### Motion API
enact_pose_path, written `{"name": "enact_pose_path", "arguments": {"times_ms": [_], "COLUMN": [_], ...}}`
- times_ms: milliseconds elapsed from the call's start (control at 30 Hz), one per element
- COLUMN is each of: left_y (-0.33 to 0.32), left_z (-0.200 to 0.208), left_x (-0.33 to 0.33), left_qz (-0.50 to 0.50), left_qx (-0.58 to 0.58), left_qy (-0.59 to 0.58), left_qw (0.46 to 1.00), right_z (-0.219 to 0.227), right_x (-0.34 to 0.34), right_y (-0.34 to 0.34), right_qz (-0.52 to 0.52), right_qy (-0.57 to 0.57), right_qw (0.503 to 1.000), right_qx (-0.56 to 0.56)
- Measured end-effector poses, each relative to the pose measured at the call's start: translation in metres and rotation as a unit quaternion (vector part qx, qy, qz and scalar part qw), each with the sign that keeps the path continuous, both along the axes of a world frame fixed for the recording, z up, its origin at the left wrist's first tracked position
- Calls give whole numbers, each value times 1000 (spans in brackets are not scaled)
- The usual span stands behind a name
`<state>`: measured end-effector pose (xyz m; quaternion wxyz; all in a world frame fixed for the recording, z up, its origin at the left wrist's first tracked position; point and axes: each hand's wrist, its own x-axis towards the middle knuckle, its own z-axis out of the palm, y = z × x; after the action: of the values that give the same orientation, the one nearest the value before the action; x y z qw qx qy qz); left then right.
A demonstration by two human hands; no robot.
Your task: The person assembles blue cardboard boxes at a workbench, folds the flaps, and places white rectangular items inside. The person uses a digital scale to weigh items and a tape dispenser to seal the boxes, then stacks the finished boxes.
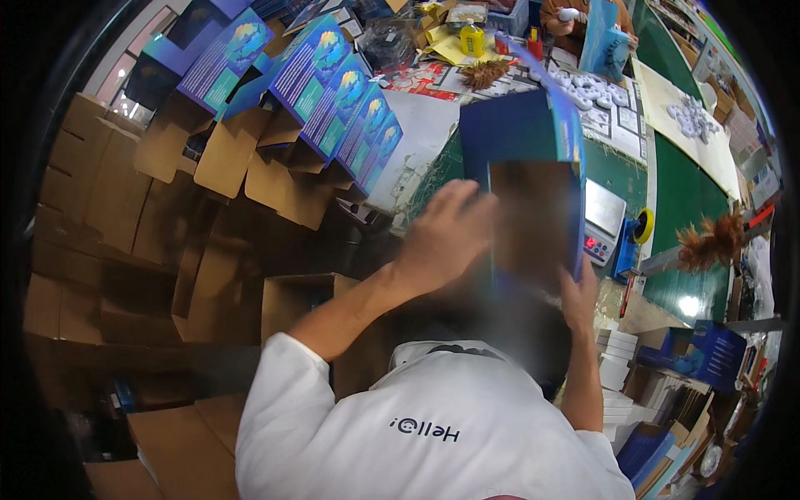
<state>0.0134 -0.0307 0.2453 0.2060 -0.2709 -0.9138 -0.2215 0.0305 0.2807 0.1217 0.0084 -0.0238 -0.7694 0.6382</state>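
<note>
A blue cardboard box (508,133) stands tilted in front of me, with a bare brown inner surface facing me and partly blurred. My right hand (579,296) grips its lower right edge, the thumb at the side toward me. Beside the box's left edge is my left hand (450,229), slightly smeared by motion. Its fingers are bent and apart with nothing seen in them; whether they touch the box I cannot tell. Several similar blue boxes (321,92) with brown flaps hanging down stand in a row at the far left.
A digital scale (604,212) and a yellow tape roll on a blue dispenser (631,242) sit right of the box. White moulded pieces (587,90) lie behind it, near a yellow bottle (472,38). Brown cartons (217,275) crowd the left. Another person's hand (562,23) shows at the back.
</note>
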Motion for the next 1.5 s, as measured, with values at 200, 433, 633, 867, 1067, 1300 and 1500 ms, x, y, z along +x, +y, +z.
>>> {"name": "enact_pose_path", "arguments": {"times_ms": [200, 433, 633, 867, 1067, 1300, 1500], "left_y": [-30, -87, -152, -144, -162, -188, -234], "left_z": [9, 74, 188, 223, 288, 341, 340], "left_x": [26, 29, 60, 65, 58, -72, -195], "left_qz": [111, 208, 24, 106, 279, 260, 257], "left_qx": [256, 141, -379, -499, -416, -235, 4], "left_qy": [-169, -3, 256, 281, 167, 147, -166], "left_qw": [945, 968, 889, 813, 849, 925, 952], "right_z": [29, 77, 145, 237, 254, 70, -44], "right_x": [-2, -17, -89, -166, -201, -126, -45], "right_y": [-73, -168, -155, -159, -157, -149, -101], "right_qz": [4, 36, 183, 219, 114, 180, 135], "right_qy": [94, 132, 185, 373, 480, 127, -35], "right_qw": [994, 989, 966, 901, 861, 975, 990], "right_qx": [-64, -60, 9, 33, -123, -12, 11]}}
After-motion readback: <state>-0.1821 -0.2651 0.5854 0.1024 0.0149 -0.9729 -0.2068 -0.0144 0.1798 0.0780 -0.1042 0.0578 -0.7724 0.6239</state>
